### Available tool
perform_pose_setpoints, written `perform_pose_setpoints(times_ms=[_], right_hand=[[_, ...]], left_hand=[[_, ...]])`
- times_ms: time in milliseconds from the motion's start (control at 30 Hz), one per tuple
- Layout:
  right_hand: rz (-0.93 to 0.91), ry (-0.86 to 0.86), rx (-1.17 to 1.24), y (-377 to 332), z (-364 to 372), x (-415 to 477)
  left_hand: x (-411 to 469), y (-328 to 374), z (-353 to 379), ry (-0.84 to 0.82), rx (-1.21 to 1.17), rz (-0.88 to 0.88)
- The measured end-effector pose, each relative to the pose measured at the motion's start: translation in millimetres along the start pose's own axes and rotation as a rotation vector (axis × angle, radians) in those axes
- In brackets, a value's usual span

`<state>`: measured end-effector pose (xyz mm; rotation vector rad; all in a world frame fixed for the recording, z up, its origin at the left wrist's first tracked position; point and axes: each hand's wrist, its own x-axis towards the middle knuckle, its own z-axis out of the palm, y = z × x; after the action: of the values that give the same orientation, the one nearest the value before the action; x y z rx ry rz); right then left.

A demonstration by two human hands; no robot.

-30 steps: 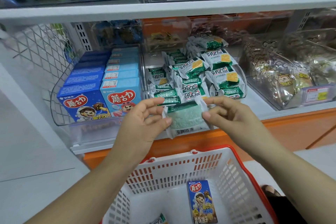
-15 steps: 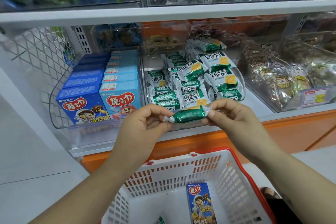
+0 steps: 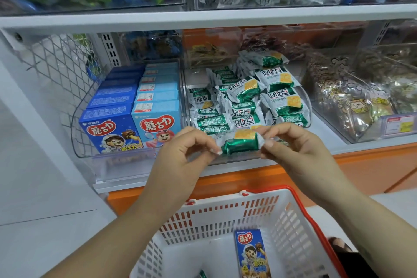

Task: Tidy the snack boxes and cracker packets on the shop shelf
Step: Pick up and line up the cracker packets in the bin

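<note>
Both hands pinch one green cracker packet [image 3: 240, 143] by its crimped ends, left hand [image 3: 180, 158] and right hand [image 3: 293, 149] level, just in front of the clear bin [image 3: 308, 106] of matching packets. Held so, its printed face turns up, likely for slotting in label-forward

A single wide-angle camera worn on the person's head looks forward and down, close in front of the shop shelf [image 3: 225, 17]. The shelf fills the far half of the view, and a white basket [image 3: 214, 216] lies near, at the bottom edge.
</note>
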<state>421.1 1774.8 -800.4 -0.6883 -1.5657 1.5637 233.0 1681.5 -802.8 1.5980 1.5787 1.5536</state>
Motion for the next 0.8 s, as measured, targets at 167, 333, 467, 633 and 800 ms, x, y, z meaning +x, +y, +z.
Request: perform_pose_setpoints(times_ms=[167, 333, 467, 633, 800], right_hand=[[0.029, -0.057, 0.07, -1.0, -0.8, -0.1], [0.063, 0.038, 0.015, 0.5, -1.7, 1.1], [0.057, -0.021, 0.06, -2.4, 2.5, -1.3], [-0.045, -0.13, -0.128, -7.8, 15.0, -6.7], [-0.153, -0.171, -0.651, -32.7, 26.1, 2.2]], left_hand=[[-0.6, -0.1, -0.8, -0.051, 0.113, 0.036], [-2.2, 1.2, 3.0, -0.162, -0.006, -0.033], [-1.3, 4.2, 5.9, -0.117, -0.327, -0.178], [2.6, 8.7, 5.9, -0.065, -0.332, -0.231], [7.9, 11.5, -9.9, -0.057, 0.062, -0.05]])
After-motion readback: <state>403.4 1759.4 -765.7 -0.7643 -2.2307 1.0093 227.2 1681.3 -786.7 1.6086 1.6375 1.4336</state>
